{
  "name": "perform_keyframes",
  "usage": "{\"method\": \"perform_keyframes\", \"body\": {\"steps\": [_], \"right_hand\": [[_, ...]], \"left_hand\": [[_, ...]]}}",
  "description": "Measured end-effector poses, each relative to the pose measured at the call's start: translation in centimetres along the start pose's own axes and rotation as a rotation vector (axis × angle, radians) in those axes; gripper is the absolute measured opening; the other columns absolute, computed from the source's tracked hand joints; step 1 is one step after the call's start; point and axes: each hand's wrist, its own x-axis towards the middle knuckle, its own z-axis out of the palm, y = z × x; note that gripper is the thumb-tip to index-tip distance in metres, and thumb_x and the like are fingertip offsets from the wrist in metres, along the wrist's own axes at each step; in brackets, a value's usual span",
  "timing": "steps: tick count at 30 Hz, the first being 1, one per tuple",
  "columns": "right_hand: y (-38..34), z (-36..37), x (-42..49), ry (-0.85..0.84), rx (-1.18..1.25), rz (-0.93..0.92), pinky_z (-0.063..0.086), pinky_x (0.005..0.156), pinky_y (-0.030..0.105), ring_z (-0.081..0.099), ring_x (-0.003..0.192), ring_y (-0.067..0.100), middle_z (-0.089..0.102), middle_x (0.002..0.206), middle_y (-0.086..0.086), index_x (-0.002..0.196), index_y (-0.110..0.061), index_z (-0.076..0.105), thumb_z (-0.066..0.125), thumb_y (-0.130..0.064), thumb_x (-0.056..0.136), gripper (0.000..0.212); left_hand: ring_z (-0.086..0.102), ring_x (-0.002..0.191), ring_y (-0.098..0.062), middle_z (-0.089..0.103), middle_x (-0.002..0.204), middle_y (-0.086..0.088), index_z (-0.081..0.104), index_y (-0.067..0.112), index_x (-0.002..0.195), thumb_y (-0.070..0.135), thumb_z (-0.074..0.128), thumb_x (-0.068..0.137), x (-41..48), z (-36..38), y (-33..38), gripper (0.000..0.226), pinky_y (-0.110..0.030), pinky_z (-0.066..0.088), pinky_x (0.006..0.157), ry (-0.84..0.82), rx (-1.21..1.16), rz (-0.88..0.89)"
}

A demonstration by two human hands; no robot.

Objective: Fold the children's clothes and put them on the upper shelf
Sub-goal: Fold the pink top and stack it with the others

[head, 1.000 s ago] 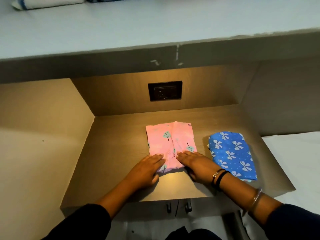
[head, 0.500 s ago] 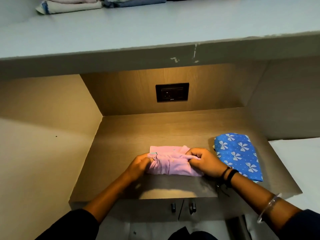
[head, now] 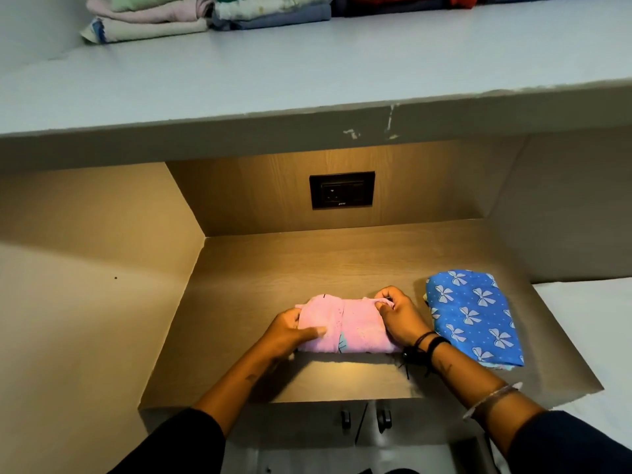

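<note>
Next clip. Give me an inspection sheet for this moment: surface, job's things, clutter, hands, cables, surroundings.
Surface: wooden counter in a lit niche, mostly bare.
Job's things: pink garment, folded into a small bundle, at the counter's front middle; blue bow-print garment folded flat to its right, apart from it; folded clothes stacked at the back of the upper shelf.
Clutter: nothing seen.
Hands: left hand grips the pink garment's left end; right hand pinches its right end.
Cables: nothing seen.
Surroundings: black wall socket on the back panel; cabinet handles below the counter; white surface at right.
</note>
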Motion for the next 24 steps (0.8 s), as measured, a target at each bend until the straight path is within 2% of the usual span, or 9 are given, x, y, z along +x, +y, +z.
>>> {"method": "perform_keyframes", "body": {"steps": [4,7,9,11,14,17,20,22,24], "right_hand": [[0.1,0.9,0.1,0.029,-0.077,-0.028,0.048,0.073,0.035,0.056,0.082,0.023,0.062,0.089,0.006,0.090,-0.024,0.050,0.042,-0.013,0.098,0.015],[-0.1,1.5,0.2,0.077,-0.213,-0.124,0.049,0.068,0.034,0.059,0.078,0.023,0.064,0.086,0.002,0.091,-0.033,0.045,0.040,-0.018,0.097,0.017],[-0.1,1.7,0.5,0.101,-0.353,-0.188,0.050,0.064,0.035,0.060,0.077,0.024,0.066,0.089,0.002,0.093,-0.034,0.043,0.038,-0.021,0.097,0.014],[0.0,1.7,0.9,0.091,-0.553,-0.224,0.048,0.061,0.033,0.060,0.078,0.027,0.066,0.098,0.005,0.099,-0.028,0.043,0.036,-0.023,0.097,0.009],[0.0,1.8,1.5,0.044,-0.701,-0.265,0.039,0.059,0.029,0.058,0.074,0.025,0.064,0.106,0.006,0.105,-0.024,0.046,0.036,-0.027,0.097,0.013],[-0.5,1.4,1.6,-0.054,-0.668,-0.348,0.044,0.062,0.031,0.058,0.078,0.022,0.062,0.108,0.003,0.104,-0.025,0.049,0.040,-0.028,0.097,0.012],[-0.3,1.0,1.5,-0.033,-0.578,-0.333,0.040,0.064,0.028,0.054,0.078,0.018,0.064,0.103,0.001,0.100,-0.026,0.048,0.041,-0.028,0.098,0.008],[0.2,1.1,1.5,-0.005,-0.571,-0.307,0.041,0.063,0.029,0.055,0.076,0.019,0.066,0.099,0.001,0.099,-0.027,0.045,0.041,-0.029,0.099,0.005],[0.5,1.4,1.5,-0.021,-0.632,-0.309,0.042,0.060,0.030,0.057,0.072,0.022,0.067,0.094,0.002,0.096,-0.029,0.043,0.039,-0.032,0.098,0.005]], "left_hand": [[0.066,0.101,-0.022,0.066,0.120,-0.010,0.054,0.013,0.116,0.020,0.065,0.091,0.5,0.7,0.0,0.028,-0.029,0.057,0.074,0.155,-0.006,-0.036],[0.065,0.094,-0.019,0.064,0.114,-0.007,0.054,0.011,0.116,0.015,0.062,0.092,0.8,1.0,-0.2,0.026,-0.017,0.052,0.060,0.201,-0.005,-0.061],[0.066,0.085,-0.016,0.065,0.105,-0.008,0.056,0.012,0.101,0.016,0.061,0.092,0.5,1.1,-0.6,0.011,-0.015,0.049,0.053,0.292,-0.032,-0.075],[0.066,0.083,-0.017,0.065,0.099,-0.009,0.055,0.013,0.091,0.020,0.059,0.092,0.4,1.2,-1.2,0.009,-0.018,0.048,0.054,0.362,-0.003,-0.073],[0.065,0.078,-0.010,0.066,0.093,0.000,0.056,0.016,0.100,0.028,0.060,0.094,0.6,1.5,-0.8,0.014,-0.013,0.047,0.050,0.321,-0.030,-0.054],[0.065,0.089,-0.014,0.069,0.105,0.000,0.062,0.017,0.108,0.043,0.058,0.093,1.4,1.7,0.1,0.030,-0.022,0.051,0.071,0.279,-0.037,-0.064],[0.068,0.101,-0.023,0.068,0.117,-0.005,0.057,0.015,0.122,0.043,0.052,0.096,1.1,2.7,-0.7,0.039,-0.038,0.058,0.084,0.394,-0.053,-0.051],[0.069,0.097,-0.019,0.068,0.113,0.003,0.051,0.025,0.126,0.053,0.044,0.096,0.1,3.6,-2.1,0.042,-0.042,0.060,0.082,0.510,0.009,0.000],[0.069,0.086,-0.010,0.068,0.104,0.010,0.047,0.031,0.120,0.059,0.038,0.094,-0.5,3.8,-3.0,0.039,-0.036,0.063,0.073,0.596,0.104,0.004]]}}
